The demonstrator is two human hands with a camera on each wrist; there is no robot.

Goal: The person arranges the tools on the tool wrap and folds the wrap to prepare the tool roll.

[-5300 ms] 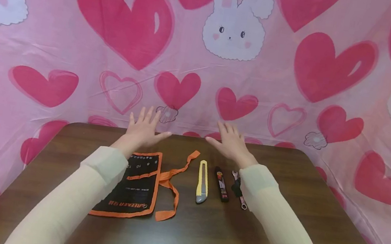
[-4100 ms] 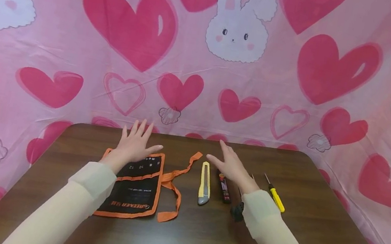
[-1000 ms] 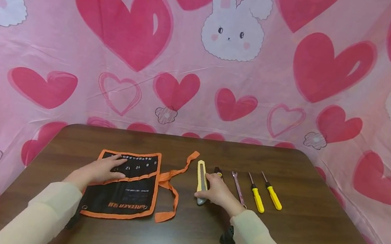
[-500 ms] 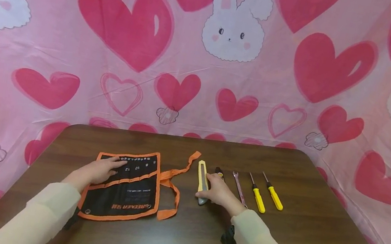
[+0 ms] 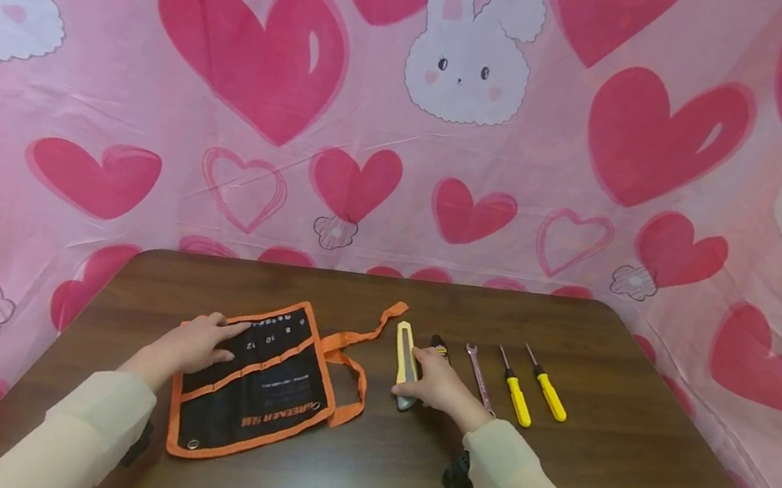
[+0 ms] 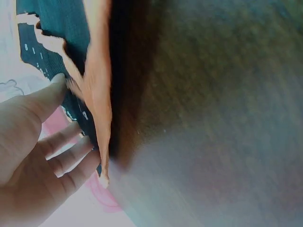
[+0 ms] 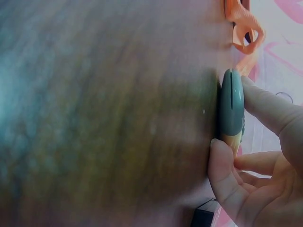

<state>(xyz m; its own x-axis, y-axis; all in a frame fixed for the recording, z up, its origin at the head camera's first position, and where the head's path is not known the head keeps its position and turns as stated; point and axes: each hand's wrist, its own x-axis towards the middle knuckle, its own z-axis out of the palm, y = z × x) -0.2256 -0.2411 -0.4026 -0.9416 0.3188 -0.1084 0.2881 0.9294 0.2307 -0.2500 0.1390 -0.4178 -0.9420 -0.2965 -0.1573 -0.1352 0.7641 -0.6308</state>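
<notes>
On the table's left half lies a black tool pouch (image 5: 285,397) with orange trim, a row of numbers and an orange tie strap (image 5: 364,324). My left hand (image 5: 194,345) rests on its upper left part. In the left wrist view, that hand's thumb and fingertips touch the black fabric (image 6: 64,21). My right hand (image 5: 439,378) pinches the grey end of a yellow utility knife (image 5: 404,345), which lies on the table. The grey end cap (image 7: 232,106) sits between thumb and fingers in the right wrist view. Partly hidden behind that hand is a dark, slim object (image 5: 440,344).
Right of the right hand lie a combination wrench (image 5: 477,375) and two yellow-handled screwdrivers (image 5: 514,397), (image 5: 549,394). All rest on a brown wooden table (image 5: 370,485). A pink cloth (image 5: 378,124) with hearts and rabbits hangs behind and beside it.
Both hands came down from above the table. The right hand took hold of the utility knife and now stays still. Under the left hand, the pouch has turned counterclockwise, its lower edge swinging right.
</notes>
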